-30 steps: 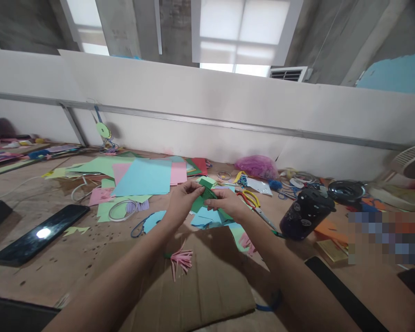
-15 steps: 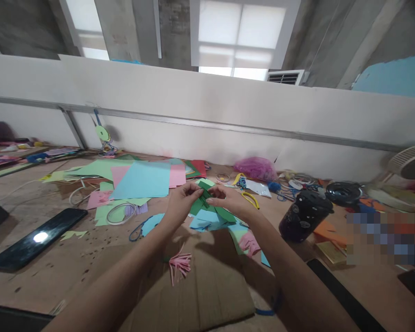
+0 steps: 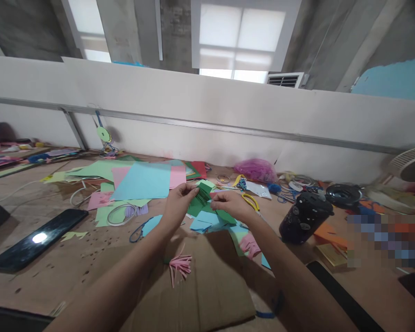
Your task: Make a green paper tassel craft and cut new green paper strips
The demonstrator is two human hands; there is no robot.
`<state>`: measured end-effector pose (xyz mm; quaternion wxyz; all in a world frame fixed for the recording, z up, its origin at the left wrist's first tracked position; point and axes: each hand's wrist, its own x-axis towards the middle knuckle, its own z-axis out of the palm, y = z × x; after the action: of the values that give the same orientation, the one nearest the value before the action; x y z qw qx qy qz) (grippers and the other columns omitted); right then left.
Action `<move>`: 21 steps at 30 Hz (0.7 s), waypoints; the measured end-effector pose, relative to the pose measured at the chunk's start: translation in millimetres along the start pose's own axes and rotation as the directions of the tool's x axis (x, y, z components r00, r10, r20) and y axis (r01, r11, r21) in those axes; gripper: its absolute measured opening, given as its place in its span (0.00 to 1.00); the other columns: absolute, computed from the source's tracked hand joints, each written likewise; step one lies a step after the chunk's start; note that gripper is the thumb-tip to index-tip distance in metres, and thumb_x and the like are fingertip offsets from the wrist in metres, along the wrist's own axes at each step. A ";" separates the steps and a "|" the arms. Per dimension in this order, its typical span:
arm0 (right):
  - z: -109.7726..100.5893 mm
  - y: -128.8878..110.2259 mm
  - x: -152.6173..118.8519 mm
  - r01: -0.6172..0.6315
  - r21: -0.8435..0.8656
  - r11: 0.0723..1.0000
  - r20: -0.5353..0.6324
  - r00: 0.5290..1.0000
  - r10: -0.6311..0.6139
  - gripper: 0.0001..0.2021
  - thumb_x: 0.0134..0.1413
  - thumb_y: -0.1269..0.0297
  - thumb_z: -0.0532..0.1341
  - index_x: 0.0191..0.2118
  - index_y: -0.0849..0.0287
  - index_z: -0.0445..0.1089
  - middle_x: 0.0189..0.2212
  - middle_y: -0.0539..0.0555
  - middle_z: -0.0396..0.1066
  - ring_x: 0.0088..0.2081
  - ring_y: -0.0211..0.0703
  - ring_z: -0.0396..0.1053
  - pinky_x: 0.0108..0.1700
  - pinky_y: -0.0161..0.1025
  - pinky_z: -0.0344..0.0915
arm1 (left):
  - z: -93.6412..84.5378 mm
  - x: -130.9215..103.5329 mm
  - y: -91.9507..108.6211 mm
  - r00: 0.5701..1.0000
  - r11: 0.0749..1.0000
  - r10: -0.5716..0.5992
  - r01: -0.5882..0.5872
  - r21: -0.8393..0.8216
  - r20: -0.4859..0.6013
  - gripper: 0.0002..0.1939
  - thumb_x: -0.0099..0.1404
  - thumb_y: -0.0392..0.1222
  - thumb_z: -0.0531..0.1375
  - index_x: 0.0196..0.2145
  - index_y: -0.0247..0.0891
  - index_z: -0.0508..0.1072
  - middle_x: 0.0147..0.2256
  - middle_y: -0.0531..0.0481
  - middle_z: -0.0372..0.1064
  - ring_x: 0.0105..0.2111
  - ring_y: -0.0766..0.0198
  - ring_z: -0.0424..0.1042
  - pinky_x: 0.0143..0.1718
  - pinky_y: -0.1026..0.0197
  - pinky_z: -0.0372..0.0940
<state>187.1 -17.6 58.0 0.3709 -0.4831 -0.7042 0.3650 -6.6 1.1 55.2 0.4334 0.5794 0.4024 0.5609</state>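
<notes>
A small dark green piece of paper (image 3: 204, 188), its lower part cut into strips, is pinched by my left hand (image 3: 179, 203) at its left edge. Just right of it, my right hand (image 3: 231, 205) has thumb and fingers pressed together; whether a strip lies between them cannot be made out. Beneath both hands lie more green paper pieces (image 3: 225, 216) and light blue paper pieces (image 3: 207, 220). Nearer to me, a pink paper tassel (image 3: 180, 264) of thin strips rests on a brown cardboard sheet (image 3: 214, 286).
Yellow-handled scissors (image 3: 251, 201) lie beside my right hand. A dark tumbler (image 3: 302, 219) stands at the right, with a phone (image 3: 38, 240) at the left. Large coloured sheets (image 3: 145, 177) are spread toward the white partition (image 3: 193, 101). A fan (image 3: 413, 163) is at far right.
My right hand has drawn slightly right, away from the green paper, and its fingers have closed together. My left hand still holds the paper, now with its cut strips showing more.
</notes>
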 end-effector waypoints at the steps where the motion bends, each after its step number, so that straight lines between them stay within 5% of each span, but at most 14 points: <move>1: 0.3 0.1 0.3 0.023 -0.048 0.999 -0.059 0.998 -0.026 0.07 0.48 0.61 0.63 0.28 0.59 0.74 0.26 0.50 0.72 0.31 0.41 0.67 0.35 0.37 0.61 | -0.6 0.2 -0.1 1.000 1.000 -0.012 0.012 -0.011 -0.012 0.16 0.50 0.52 0.68 0.27 0.36 0.74 0.25 0.52 0.70 0.27 0.64 0.65 0.30 0.62 0.60; 6: 11.8 -14.9 -6.3 0.217 -0.233 0.948 -0.317 0.905 -0.284 0.10 0.55 0.61 0.62 0.42 0.57 0.72 0.40 0.54 0.73 0.34 0.41 0.68 0.38 0.38 0.65 | 1.0 -2.4 -2.9 0.994 0.991 -0.099 0.094 -0.100 -0.049 0.18 0.47 0.53 0.69 0.28 0.35 0.75 0.26 0.51 0.72 0.28 0.63 0.67 0.32 0.62 0.61; 12: 33.2 -21.7 -15.4 0.367 -0.641 0.674 -0.167 0.791 -0.589 0.19 0.53 0.63 0.66 0.52 0.56 0.69 0.48 0.58 0.70 0.51 0.53 0.65 0.55 0.49 0.60 | 7.0 -6.3 -1.9 0.979 0.963 -0.191 0.172 -0.206 -0.074 0.21 0.44 0.49 0.71 0.33 0.34 0.77 0.30 0.49 0.74 0.30 0.64 0.68 0.33 0.63 0.61; 15: 38.2 -14.3 -14.4 0.352 -0.737 0.577 -0.142 0.754 -0.642 0.14 0.57 0.65 0.63 0.49 0.56 0.70 0.47 0.58 0.71 0.51 0.53 0.65 0.56 0.49 0.57 | 7.7 -8.3 -0.9 0.972 0.954 -0.227 0.208 -0.218 -0.067 0.26 0.45 0.50 0.71 0.42 0.36 0.76 0.28 0.52 0.72 0.29 0.65 0.68 0.32 0.64 0.59; 18: 37.9 -10.0 -13.3 0.347 -0.721 0.600 -0.188 0.735 -0.651 0.06 0.60 0.68 0.60 0.42 0.56 0.73 0.40 0.56 0.74 0.47 0.50 0.67 0.53 0.47 0.58 | 6.6 -10.5 -1.2 0.965 0.948 -0.258 0.244 -0.205 -0.043 0.28 0.45 0.51 0.71 0.44 0.38 0.76 0.26 0.54 0.70 0.29 0.65 0.67 0.32 0.64 0.58; 21: 34.6 -8.7 -10.4 0.329 -0.557 0.763 -0.316 0.765 -0.561 0.05 0.59 0.68 0.60 0.36 0.56 0.74 0.35 0.54 0.74 0.41 0.47 0.68 0.47 0.44 0.60 | 3.3 -13.5 0.9 0.956 0.945 -0.291 0.290 -0.149 0.014 0.24 0.52 0.57 0.67 0.40 0.38 0.78 0.28 0.51 0.71 0.31 0.63 0.69 0.34 0.62 0.58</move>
<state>155.9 -35.2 47.9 0.4778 -0.4429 -0.7573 -0.0455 -4.0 -12.2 51.9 0.5517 0.4774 0.4422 0.5217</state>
